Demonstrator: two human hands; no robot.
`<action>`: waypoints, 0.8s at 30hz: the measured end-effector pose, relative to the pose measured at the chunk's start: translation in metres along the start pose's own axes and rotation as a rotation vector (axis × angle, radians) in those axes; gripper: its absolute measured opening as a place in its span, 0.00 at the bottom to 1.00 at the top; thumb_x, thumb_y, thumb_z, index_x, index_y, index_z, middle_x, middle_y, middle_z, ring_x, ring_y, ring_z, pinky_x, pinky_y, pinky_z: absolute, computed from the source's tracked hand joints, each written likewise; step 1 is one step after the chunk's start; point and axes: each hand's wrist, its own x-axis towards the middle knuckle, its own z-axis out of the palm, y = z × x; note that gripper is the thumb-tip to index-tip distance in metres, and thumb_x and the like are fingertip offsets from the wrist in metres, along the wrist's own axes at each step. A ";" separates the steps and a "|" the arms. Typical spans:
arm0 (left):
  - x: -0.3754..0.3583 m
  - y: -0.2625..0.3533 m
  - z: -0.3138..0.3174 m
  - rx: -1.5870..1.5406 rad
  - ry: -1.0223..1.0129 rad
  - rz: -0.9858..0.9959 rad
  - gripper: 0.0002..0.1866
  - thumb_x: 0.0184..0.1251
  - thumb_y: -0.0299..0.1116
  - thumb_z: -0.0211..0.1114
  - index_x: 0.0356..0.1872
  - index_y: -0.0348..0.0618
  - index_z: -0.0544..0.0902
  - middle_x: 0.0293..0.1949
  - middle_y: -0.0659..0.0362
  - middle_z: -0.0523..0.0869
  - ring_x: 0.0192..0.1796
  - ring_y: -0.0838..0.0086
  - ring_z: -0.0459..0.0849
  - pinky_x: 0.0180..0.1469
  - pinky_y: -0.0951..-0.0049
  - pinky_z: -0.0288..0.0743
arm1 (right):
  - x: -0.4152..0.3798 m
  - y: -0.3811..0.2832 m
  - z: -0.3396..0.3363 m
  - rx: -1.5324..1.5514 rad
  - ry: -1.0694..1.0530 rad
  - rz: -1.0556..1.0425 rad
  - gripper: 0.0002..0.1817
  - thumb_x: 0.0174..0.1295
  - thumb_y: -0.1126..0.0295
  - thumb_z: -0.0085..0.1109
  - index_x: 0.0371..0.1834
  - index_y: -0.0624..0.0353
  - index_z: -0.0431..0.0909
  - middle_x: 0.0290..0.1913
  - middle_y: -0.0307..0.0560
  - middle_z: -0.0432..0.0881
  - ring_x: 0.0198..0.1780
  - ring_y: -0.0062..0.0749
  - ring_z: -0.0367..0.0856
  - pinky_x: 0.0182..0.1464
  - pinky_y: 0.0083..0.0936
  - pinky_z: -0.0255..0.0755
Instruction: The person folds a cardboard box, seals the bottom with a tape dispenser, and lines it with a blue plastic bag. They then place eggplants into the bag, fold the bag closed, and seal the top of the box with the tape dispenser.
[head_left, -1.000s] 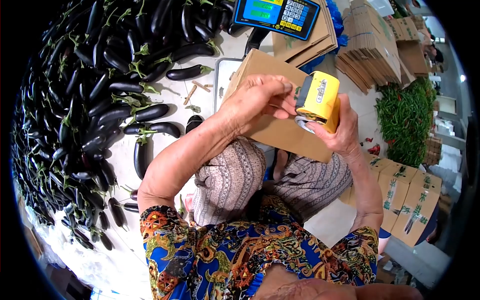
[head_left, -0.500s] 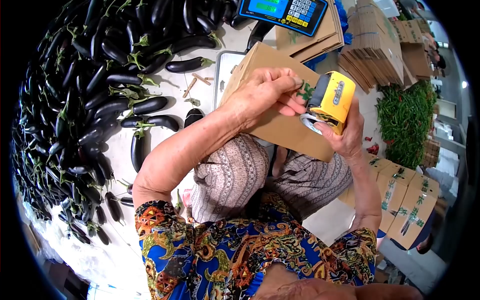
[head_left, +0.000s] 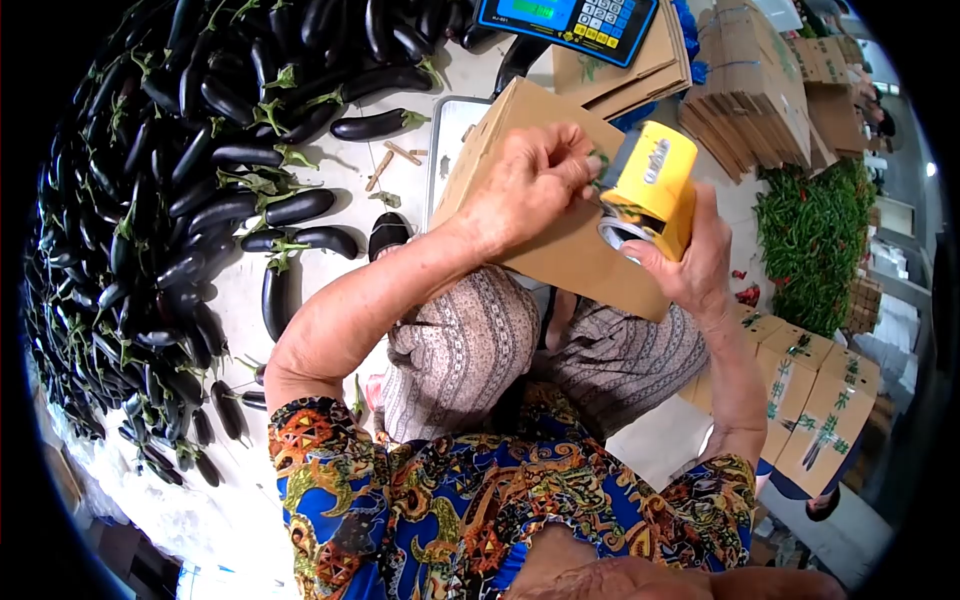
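Over the top of a cardboard box (head_left: 580, 262), my left hand (head_left: 530, 185) is closed, its thumb and fingertips pinching the end of clear tape with green print (head_left: 598, 165). The tape end is beside the edge of a yellow tape dispenser (head_left: 665, 180). My right hand (head_left: 697, 255) is wrapped round the dispenser, which is tilted above the box's right part; the tape roll shows at its lower side. The box stands on a metal scale plate (head_left: 447, 130), in front of my knees.
Many eggplants (head_left: 190, 220) cover the floor at left. A scale display (head_left: 575, 22) is at the top. Flattened cartons (head_left: 750, 85) are stacked at upper right, beside green peppers (head_left: 815, 240). Taped boxes (head_left: 825, 410) stand at lower right, with part of another person (head_left: 822, 505) near them.
My left fingers have curled in more tightly at the tape end. The dispenser has tilted and shifted slightly left in my right hand. More of the person at lower right shows.
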 end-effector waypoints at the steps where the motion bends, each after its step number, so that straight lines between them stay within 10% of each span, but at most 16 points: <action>1: -0.001 0.003 -0.003 0.073 0.032 0.036 0.08 0.69 0.28 0.60 0.29 0.38 0.77 0.23 0.64 0.80 0.25 0.82 0.74 0.30 0.80 0.69 | 0.002 -0.003 -0.002 -0.062 -0.012 -0.016 0.35 0.50 0.55 0.76 0.51 0.62 0.65 0.40 0.55 0.84 0.41 0.48 0.86 0.40 0.31 0.78; 11: -0.019 -0.004 -0.146 -0.143 0.380 -0.031 0.07 0.71 0.30 0.61 0.31 0.42 0.78 0.21 0.69 0.72 0.22 0.85 0.64 0.26 0.83 0.57 | 0.005 -0.005 -0.021 -0.204 -0.106 0.025 0.35 0.45 0.56 0.79 0.46 0.61 0.66 0.34 0.57 0.80 0.36 0.56 0.83 0.36 0.40 0.77; 24: -0.013 -0.008 -0.120 -0.460 0.428 0.094 0.06 0.72 0.30 0.57 0.33 0.42 0.76 0.21 0.67 0.72 0.23 0.82 0.67 0.28 0.81 0.62 | 0.006 -0.001 -0.020 -0.145 -0.105 0.062 0.32 0.47 0.59 0.78 0.47 0.61 0.67 0.35 0.58 0.81 0.37 0.54 0.84 0.37 0.39 0.79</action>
